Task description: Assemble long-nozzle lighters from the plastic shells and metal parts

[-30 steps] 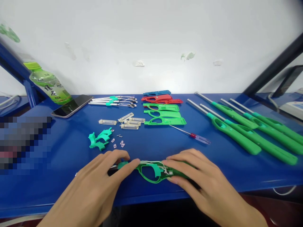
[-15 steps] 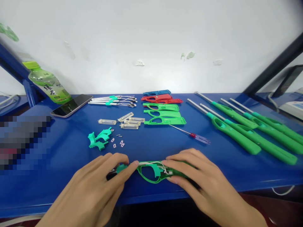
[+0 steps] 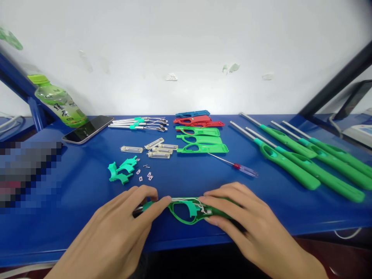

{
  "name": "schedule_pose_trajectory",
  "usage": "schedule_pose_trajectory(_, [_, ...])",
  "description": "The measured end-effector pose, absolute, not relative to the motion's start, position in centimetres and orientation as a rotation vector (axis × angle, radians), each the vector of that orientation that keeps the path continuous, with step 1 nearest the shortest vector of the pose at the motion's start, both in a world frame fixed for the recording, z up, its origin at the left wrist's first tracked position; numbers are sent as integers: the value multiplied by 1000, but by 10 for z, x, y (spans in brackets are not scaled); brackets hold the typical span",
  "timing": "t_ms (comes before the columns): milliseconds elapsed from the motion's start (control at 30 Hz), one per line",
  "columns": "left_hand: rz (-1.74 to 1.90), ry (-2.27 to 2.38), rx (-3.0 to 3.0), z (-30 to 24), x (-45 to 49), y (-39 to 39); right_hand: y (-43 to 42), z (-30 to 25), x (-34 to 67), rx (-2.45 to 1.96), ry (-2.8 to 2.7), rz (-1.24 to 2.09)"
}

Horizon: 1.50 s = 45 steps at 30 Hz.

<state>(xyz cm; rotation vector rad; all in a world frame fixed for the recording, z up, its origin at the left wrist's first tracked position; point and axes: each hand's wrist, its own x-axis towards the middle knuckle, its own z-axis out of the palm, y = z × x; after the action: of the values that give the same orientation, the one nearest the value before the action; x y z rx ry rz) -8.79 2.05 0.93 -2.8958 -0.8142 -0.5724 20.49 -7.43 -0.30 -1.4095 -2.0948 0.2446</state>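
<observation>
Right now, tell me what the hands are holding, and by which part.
A green casing with a teal trigger: the left hand grips its tube end, the right hand its handle end.

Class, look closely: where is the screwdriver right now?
In the head view, the screwdriver lies right of centre, beyond the right hand, its metal tip next to the nearest green shell and its handle towards the green-handled lighters.

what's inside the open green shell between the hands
A teal curved piece, white wires and a small pale part show inside the green shell. The left hand and right hand cover much of its ends, so what lies there is hidden.
</observation>
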Motion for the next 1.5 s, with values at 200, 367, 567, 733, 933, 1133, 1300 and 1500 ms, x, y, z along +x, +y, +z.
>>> schedule_pose_trajectory(200, [-367,-777,-2827,6,-94,22,-73,-3,206,-1409,-2101,251])
schedule_pose_trajectory(367, [-509,-850,-2850,8,-84,20,-74,-3,207,-1400,-2107,235])
schedule_pose_trajectory(567, [-563,-903,-2923,12,-77,21,-74,-5,208,-1387,-2111,223])
schedule_pose_trajectory(733, [-623,-874,-2937,13,-79,24,-74,-6,207,-1384,-2103,226])
schedule_pose_trajectory(933, [-758,-864,-2962,9,-79,28,-75,-5,207,-1389,-2101,224])
schedule_pose_trajectory(1133, [-841,-855,-2955,11,-78,28,-73,-4,206,-1397,-2107,230])
schedule_pose_trajectory(1300, [-814,-860,-2968,16,-77,27,-73,-5,206,-1401,-2104,227])
schedule_pose_trajectory(1500, [-798,-856,-2971,16,-78,26,-73,-5,206,-1395,-2100,226])
